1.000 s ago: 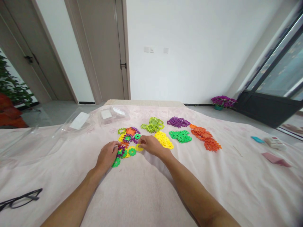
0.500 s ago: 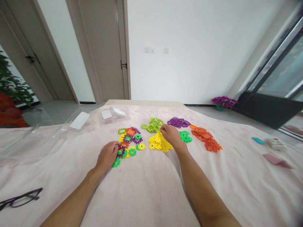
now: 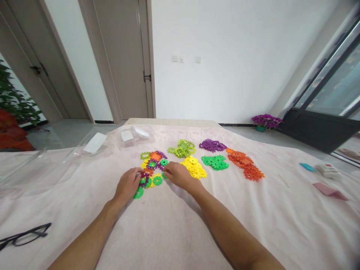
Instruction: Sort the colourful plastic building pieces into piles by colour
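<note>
A mixed pile of plastic snap-together pieces (image 3: 152, 164), flower-shaped and square, in green, yellow, purple and orange, lies on the cloth. At its left edge my left hand (image 3: 128, 186) is closed, curled fingers against the pieces; what they hold is hidden. My right hand (image 3: 179, 174) is pinched at the pile's right edge beside a green flower piece (image 3: 164, 175), and its fingers cover whatever is between them. Just right of that hand is a heap of yellow flower pieces (image 3: 194, 167). Green flower pieces (image 3: 216, 162) form another heap further right.
Lime pieces (image 3: 182, 148), purple pieces (image 3: 212, 145) and orange pieces (image 3: 244, 164) lie in separate heaps. Clear plastic boxes (image 3: 136, 137) stand at the back left. Black glasses (image 3: 26, 236) lie front left. A blue object (image 3: 307, 167) and a pink cloth (image 3: 329, 190) are at right.
My right hand has moved left and toward me, from above the yellow heap to the mixed pile's right edge. The green heap shows more fully. My left hand has stayed in place.
</note>
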Demonstrator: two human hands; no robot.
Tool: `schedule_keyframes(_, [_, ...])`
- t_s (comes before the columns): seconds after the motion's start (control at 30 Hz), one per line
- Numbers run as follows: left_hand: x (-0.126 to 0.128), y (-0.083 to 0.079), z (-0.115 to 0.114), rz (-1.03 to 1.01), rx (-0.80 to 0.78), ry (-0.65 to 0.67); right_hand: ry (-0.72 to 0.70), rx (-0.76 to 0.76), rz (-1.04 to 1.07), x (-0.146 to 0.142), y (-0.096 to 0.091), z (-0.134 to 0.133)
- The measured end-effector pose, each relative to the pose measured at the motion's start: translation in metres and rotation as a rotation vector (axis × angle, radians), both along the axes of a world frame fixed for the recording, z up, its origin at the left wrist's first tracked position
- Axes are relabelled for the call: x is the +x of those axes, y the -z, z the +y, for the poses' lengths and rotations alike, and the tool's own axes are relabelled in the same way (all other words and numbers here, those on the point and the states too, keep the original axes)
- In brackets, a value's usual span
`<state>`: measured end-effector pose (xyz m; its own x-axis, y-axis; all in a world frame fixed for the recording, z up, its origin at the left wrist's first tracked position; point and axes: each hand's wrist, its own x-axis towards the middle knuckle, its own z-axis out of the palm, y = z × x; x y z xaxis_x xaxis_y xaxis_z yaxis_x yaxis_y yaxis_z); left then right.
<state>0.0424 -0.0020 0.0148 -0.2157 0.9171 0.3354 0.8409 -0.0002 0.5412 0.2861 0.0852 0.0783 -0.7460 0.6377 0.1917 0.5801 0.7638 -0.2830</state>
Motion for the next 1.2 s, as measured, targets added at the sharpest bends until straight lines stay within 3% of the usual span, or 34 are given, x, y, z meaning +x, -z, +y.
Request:
schedule_keyframes(0.2, [-0.002, 0.003, 0.002, 0.006, 0.010, 0.014, -0.094, 0.051, -0.057, -0.014, 0.012, -0.016])
schedule_keyframes(0.5, [0.000, -0.001, 0.000, -0.010, -0.003, 0.001, -0.025, -0.079, 0.101, -0.016, 0.024, -0.012])
schedule_keyframes(0.77, [0.001, -0.002, 0.000, -0.011, -0.004, 0.004, 0.002, -0.164, 0.271, -0.009, 0.013, -0.006])
schedule_keyframes(0.93, [0.000, -0.001, 0.000, -0.005, -0.006, 0.010, 0.172, -0.058, 0.364, 0.015, 0.003, 0.028])
schedule_keyframes(1.2, [0.000, 0.001, 0.001, -0.015, 0.000, 0.010, 0.636, 0.036, 0.337, 0.086, -0.006, 0.078])
